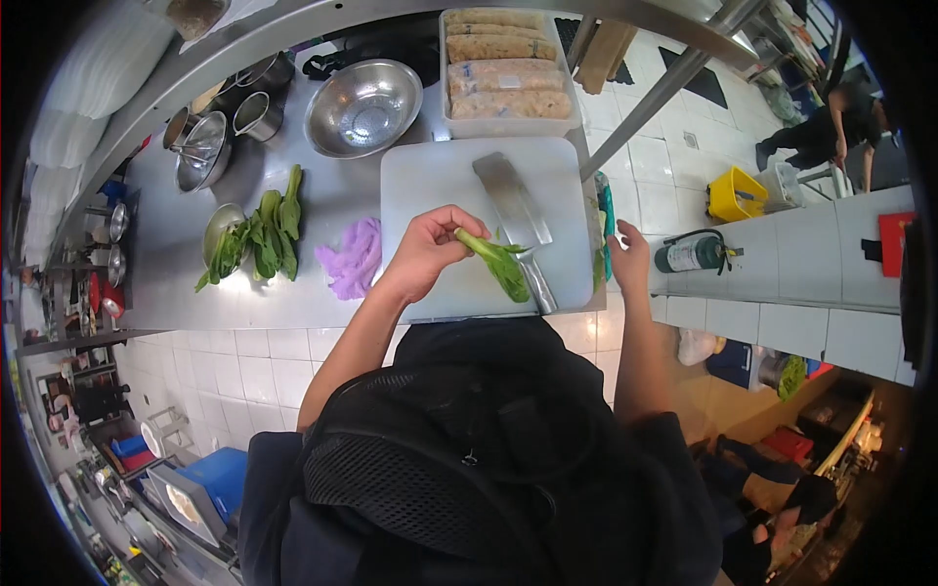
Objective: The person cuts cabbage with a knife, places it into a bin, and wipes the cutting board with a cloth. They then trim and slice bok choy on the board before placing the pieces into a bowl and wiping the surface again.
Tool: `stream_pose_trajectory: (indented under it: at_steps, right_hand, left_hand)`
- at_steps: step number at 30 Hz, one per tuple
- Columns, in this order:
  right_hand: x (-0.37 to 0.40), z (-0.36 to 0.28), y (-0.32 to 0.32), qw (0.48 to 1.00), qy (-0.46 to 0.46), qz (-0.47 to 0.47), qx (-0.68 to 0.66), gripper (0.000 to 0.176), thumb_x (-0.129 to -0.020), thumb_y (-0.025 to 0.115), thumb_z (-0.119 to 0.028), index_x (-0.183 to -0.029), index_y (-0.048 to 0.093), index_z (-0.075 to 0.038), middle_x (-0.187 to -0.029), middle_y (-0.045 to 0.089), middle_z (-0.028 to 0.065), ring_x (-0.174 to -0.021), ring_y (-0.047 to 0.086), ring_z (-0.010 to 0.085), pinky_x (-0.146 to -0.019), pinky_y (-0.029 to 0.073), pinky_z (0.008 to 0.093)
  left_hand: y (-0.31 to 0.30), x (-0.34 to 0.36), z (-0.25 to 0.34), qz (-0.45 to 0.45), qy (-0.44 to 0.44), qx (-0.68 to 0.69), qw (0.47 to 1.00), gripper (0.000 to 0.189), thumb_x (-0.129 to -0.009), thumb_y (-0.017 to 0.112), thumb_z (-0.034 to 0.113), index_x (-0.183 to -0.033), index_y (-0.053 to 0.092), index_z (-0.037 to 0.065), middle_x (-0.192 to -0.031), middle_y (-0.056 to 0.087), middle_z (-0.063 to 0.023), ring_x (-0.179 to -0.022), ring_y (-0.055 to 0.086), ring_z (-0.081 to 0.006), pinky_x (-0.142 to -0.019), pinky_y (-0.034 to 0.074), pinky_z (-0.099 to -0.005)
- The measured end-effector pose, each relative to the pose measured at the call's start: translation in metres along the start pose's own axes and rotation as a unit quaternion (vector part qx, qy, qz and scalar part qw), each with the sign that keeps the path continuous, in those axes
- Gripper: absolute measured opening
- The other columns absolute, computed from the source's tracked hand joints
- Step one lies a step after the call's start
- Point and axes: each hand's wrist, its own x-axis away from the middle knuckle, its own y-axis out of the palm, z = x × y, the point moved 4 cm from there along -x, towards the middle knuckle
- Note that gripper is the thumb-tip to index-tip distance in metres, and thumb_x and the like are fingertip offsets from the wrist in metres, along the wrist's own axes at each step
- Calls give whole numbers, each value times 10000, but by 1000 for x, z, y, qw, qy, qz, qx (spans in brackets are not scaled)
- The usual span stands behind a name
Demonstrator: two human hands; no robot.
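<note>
My left hand [433, 249] pinches the pale stem end of a leafy green vegetable [495, 262] over the white cutting board [420, 186]. The leaves point down to the right, above the cleaver's handle. Flat on the board lies a cleaver [510, 198], its blade away from me and its handle toward me. Just past the board's right edge, my right hand [630, 257] is raised with its fingers apart, holding nothing. More leafy greens [274, 232] lie on the steel table to the left, some over a small metal bowl [223, 230].
A purple cloth [352, 259] lies left of the board. Behind are a large steel bowl [363, 107] and a plastic tub [508, 125] of packed rolls. Pots and a colander [203, 151] stand far left. A metal post [674, 88] rises at right; a person [840, 127] is beyond.
</note>
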Motion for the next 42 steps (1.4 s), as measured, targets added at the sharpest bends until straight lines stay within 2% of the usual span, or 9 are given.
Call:
stream_pose_trajectory:
  at_steps: [8, 14, 19, 22, 26, 35, 38, 40, 42]
  right_hand:
    - [47, -86, 28, 994, -44, -15, -94, 165, -946, 674, -61, -1105, 714, -37, -984, 672, 49, -880, 639, 144, -725, 525, 294]
    - [66, -103, 49, 990, -44, -60, -122, 147, -931, 663, -36, -1069, 711, -19, -968, 686, 84, -846, 648, 178, -727, 527, 311]
    - [70, -99, 53, 987, -56, -109, -104, 161, -913, 684, -39, -1072, 708, -22, -959, 679, 96, -787, 643, 186, -709, 522, 319]
    - [75, -110, 58, 982, -43, -171, -63, 229, -865, 734, -61, -1090, 697, -41, -1003, 652, 126, -842, 653, 255, -758, 533, 369]
    - [91, -133, 70, 975, -115, -187, 44, 370, -804, 783, -92, -1153, 663, -64, -1057, 618, 157, -949, 644, 340, -826, 529, 434]
    - [83, -120, 55, 979, 37, -201, 9, 566, -789, 641, -24, -1345, 535, -44, -1016, 650, 204, -885, 651, 359, -793, 529, 440]
    - [107, -111, 34, 968, 144, -195, -71, 512, -857, 623, -27, -1359, 518, -14, -982, 660, 177, -825, 636, 250, -738, 518, 392]
    - [124, -129, 20, 942, 167, -234, -175, 455, -915, 620, -26, -1358, 516, -13, -1015, 672, 159, -846, 634, 223, -743, 517, 393]
    - [131, -121, 20, 939, 117, -261, -188, 413, -958, 635, -54, -1353, 519, -12, -1036, 676, 136, -819, 622, 200, -706, 518, 372]
  left_hand:
    - [-60, 27, 31, 203, 118, -79, 969, 201, -879, 701, -89, -1053, 672, 8, -994, 703, -55, -891, 659, -113, -777, 536, -264]
    - [-238, 146, 125, 597, 326, -188, 708, 213, -906, 753, 23, -1105, 678, 10, -1010, 700, -56, -838, 650, -117, -745, 522, -271]
    - [-342, 211, 119, 666, 214, -436, 566, 291, -870, 771, 61, -1129, 681, -39, -1025, 712, -111, -835, 670, -205, -780, 542, -333]
    - [-335, 192, 96, 664, 163, -461, 566, 333, -856, 757, 84, -1154, 682, -44, -1061, 717, -161, -896, 690, -266, -836, 552, -383]
    - [-285, 97, 88, 484, 89, -519, 699, 339, -861, 733, 124, -1164, 696, -23, -1167, 700, -236, -1084, 680, -373, -923, 545, -419]
    - [-339, 4, 20, 436, -113, -633, 630, 413, -891, 703, 197, -1227, 651, -37, -1196, 678, -282, -1175, 632, -454, -979, 529, -483]
    - [-333, 1, 26, 391, -145, -465, 781, 368, -916, 634, 156, -1231, 620, -35, -1135, 702, -229, -1080, 689, -393, -929, 561, -453]
    - [-304, 11, 31, 303, -10, -15, 953, 314, -916, 583, 105, -1204, 615, -16, -1066, 702, -139, -956, 708, -284, -858, 582, -412]
    - [-244, 19, 53, 263, 14, 39, 964, 311, -905, 579, 81, -1203, 613, -4, -1068, 693, -112, -937, 693, -247, -856, 577, -390]
